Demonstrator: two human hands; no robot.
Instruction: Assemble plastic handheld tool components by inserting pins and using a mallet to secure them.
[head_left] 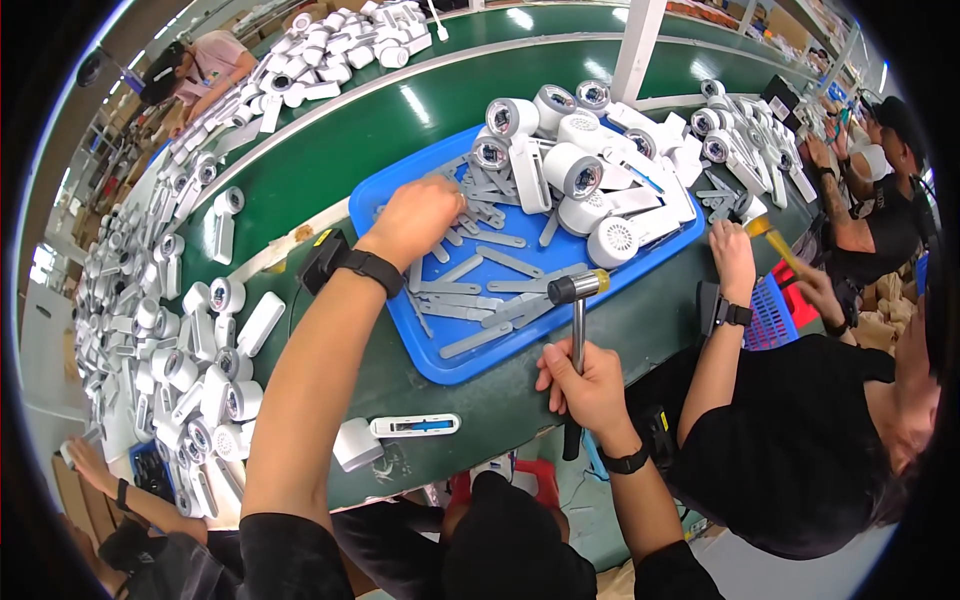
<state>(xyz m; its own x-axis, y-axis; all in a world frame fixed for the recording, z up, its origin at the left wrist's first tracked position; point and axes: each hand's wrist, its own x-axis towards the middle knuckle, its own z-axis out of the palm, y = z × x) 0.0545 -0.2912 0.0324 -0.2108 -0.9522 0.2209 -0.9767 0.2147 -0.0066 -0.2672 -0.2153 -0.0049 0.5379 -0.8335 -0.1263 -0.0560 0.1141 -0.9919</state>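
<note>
My left hand [418, 212] reaches over the left side of a blue tray [432, 368]. Its fingers are curled down at a heap of grey flat strips [512, 262], and whatever lies between the fingertips is hidden. In front of the tray, my right hand [588, 385] grips a small hammer [566, 290] by its handle. The hammer stands upright, its dark and yellowish head over the tray's near edge. Below the tray, a white handheld fan casing [415, 426] lies on the green table, its handle's open side showing a blue part inside.
White fan casings [575, 172] fill the tray's right side. More fan casings [190, 380] crowd the table at left. A green conveyor [420, 95] runs behind. Close on my right, a co-worker [790, 430] sits by a blue basket [768, 315]; another person's hand holds a yellow hammer [770, 235].
</note>
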